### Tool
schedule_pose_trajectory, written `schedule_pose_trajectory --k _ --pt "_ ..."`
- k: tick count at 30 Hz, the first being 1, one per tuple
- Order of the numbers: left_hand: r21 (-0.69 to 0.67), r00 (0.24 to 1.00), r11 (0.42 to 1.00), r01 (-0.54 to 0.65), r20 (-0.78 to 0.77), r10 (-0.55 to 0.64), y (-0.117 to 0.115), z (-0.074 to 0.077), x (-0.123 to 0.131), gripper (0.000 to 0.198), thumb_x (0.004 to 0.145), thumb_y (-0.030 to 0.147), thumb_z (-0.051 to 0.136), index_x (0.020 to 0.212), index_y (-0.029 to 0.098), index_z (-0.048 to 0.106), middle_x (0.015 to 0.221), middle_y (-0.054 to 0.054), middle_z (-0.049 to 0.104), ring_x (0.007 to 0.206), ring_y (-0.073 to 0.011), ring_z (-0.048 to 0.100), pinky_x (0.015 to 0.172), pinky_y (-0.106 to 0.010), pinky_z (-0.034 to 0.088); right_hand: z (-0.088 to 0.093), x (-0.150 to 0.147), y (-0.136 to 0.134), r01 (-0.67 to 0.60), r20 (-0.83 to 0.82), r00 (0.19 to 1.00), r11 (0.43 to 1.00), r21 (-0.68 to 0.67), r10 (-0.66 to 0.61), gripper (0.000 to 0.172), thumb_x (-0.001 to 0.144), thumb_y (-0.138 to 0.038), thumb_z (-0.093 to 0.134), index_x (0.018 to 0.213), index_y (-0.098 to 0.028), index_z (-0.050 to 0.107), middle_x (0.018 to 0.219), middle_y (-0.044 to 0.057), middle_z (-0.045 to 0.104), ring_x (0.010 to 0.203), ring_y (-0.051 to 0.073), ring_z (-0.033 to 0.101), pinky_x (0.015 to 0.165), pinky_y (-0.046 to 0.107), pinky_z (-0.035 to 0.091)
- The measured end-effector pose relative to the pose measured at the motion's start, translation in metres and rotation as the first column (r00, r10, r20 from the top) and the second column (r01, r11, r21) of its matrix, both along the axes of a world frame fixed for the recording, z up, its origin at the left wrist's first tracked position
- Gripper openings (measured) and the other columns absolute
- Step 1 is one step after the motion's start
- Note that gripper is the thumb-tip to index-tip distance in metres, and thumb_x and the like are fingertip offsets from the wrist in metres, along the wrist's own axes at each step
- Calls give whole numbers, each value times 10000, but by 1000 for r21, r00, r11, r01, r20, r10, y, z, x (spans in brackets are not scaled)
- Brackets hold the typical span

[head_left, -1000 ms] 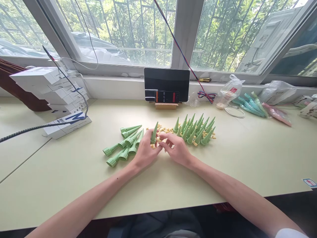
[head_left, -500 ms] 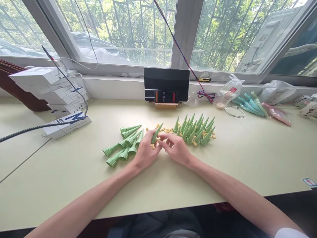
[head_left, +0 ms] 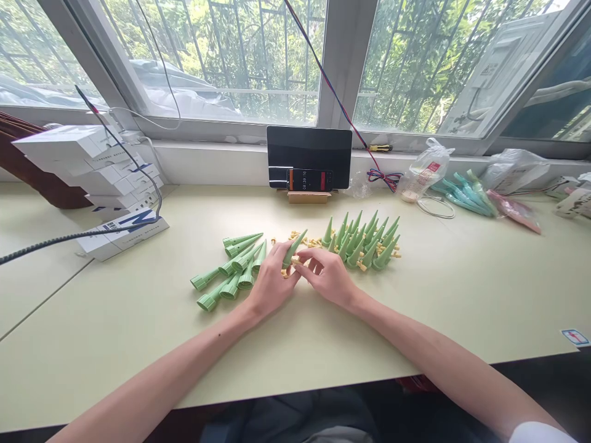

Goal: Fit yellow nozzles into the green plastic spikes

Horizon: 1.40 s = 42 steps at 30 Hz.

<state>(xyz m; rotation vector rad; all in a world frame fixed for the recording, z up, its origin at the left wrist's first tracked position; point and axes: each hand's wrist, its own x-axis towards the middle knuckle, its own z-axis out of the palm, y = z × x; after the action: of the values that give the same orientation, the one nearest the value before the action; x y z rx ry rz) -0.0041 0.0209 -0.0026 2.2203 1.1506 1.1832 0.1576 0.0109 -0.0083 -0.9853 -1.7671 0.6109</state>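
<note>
Windows (head_left: 207, 61) back a pale desk (head_left: 295, 344); centrally, left hand (head_left: 271, 282) curls round a green cone (head_left: 294, 247) leaning toward one o'clock, right hand (head_left: 331, 278) pinches a yellow piece (head_left: 294, 261) near its base; keeping both steady and aligned should help.

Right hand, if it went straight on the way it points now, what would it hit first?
The right hand would probably meet the cone in the left hand first; depth is unclear, so the left hand itself might come sooner.
</note>
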Motion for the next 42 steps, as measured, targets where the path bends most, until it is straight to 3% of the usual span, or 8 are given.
schedule_pose_trajectory --k 16,28,42 --pt "-27 996 996 86 -3 -87 -2 3 0 540 742 37 546 1250 211 488 1110 -63 626 999 -208 619 870 -343 517 -3 1 2 31 -5 1000 999 31 -31 119 878 -247 645 975 -184 672 908 67 720 645 139 629 563 264 525" --pt "-28 991 991 133 -9 -134 -2 4 -2 563 713 27 522 1242 216 478 1114 -74 610 1049 -227 602 907 -382 516 -9 1 3 24 26 999 998 65 -26 148 929 -306 598 953 -182 676 968 101 736 730 182 668 612 299 540" --pt "-34 983 982 183 -13 -184 -2 4 -2 513 739 40 513 1216 221 464 1100 -63 574 1039 -209 574 928 -361 486 -12 1 5 -20 75 997 999 28 17 135 946 -229 506 861 -195 605 722 26 648 638 160 605 613 278 473"
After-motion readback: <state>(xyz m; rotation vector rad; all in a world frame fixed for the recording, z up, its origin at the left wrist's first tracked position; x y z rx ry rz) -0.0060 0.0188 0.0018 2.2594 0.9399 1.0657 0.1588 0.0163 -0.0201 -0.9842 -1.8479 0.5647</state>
